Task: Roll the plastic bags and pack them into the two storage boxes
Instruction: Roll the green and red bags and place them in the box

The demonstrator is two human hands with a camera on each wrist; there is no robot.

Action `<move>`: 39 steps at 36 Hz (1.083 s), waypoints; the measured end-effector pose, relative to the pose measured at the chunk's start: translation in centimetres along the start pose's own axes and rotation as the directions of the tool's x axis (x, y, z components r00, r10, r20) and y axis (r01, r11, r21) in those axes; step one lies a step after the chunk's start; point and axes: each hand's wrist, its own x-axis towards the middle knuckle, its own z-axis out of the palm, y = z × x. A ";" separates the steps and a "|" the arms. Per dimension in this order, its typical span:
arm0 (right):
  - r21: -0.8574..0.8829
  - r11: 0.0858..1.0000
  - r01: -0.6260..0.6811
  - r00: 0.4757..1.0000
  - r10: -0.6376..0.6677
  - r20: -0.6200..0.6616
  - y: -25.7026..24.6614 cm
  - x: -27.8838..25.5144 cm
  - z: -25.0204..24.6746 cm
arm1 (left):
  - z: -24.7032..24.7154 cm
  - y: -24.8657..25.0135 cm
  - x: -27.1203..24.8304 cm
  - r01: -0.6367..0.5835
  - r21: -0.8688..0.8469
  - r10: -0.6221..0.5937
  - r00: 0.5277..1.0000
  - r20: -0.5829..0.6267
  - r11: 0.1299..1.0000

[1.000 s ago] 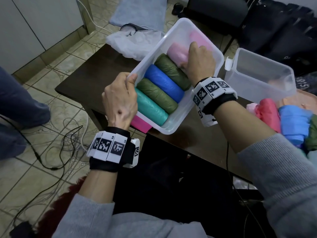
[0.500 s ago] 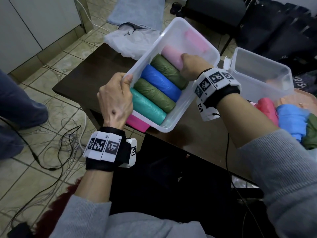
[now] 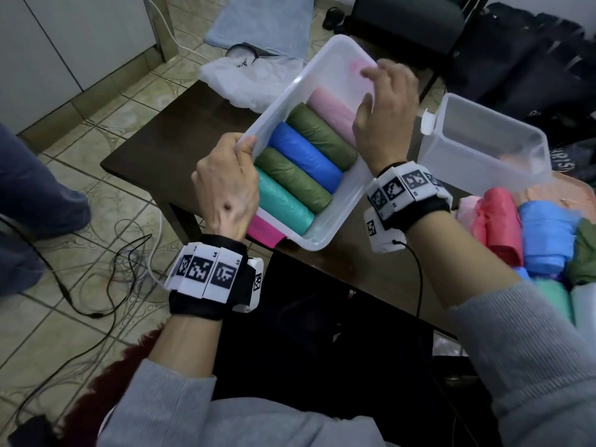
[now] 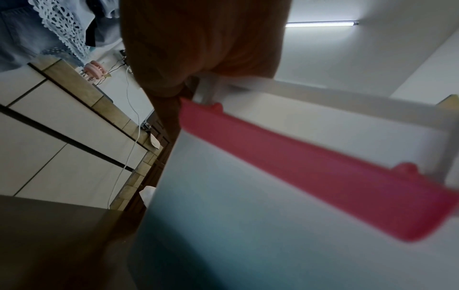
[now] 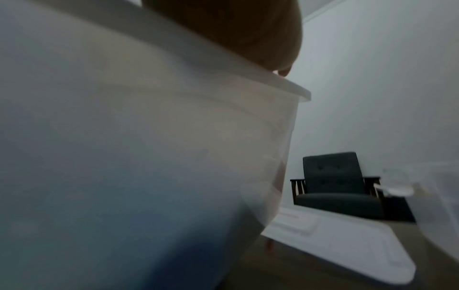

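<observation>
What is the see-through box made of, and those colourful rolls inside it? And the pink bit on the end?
The box looks like stiff, cloudy plastic: the rolls' colours show faintly through its walls. The rolls seem to be thin, crinkly plastic film, from their fine wrinkles and soft shine. The pink clip looks like smooth, solid moulded plastic, probably a lid latch.

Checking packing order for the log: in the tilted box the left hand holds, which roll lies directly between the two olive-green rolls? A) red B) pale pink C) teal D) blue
D: in the head view the blue roll lies between the two olive-green rolls inside the tilted box; teal and pale pink lie outside that trio.
</observation>
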 end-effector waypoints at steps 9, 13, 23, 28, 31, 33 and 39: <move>0.358 0.547 -0.757 0.653 0.617 0.440 -2.2 -3.9 -0.8 | -0.2 -1.1 0.6 0.139 -0.027 -0.139 0.990 -0.012 0.990; 0.433 0.417 -0.799 0.600 0.599 0.531 -3.6 -4.5 -0.3 | -0.3 -1.4 0.9 0.172 -0.016 -0.173 0.985 -0.013 0.985; 0.439 0.294 -0.849 0.526 0.547 0.651 -2.8 -3.0 2.9 | 0.0 -1.2 2.2 0.270 0.049 -0.270 0.963 0.000 0.962; 0.382 0.327 -0.865 0.502 0.560 0.659 -2.0 -2.9 3.5 | 0.3 -1.2 2.8 0.285 0.068 -0.287 0.958 0.026 0.956; 0.371 0.355 -0.858 0.513 0.546 0.663 -1.9 -3.1 3.5 | 0.5 -1.2 3.0 0.289 0.092 -0.292 0.956 0.026 0.953; 0.398 0.378 -0.836 0.547 0.515 0.660 -1.8 -3.3 3.1 | 0.5 -1.3 3.2 0.302 0.097 -0.306 0.951 0.035 0.948; 0.351 0.599 -0.720 0.652 0.408 0.640 -0.3 -4.5 1.3 | 0.6 -1.1 3.3 0.177 0.109 -0.184 0.982 0.050 0.978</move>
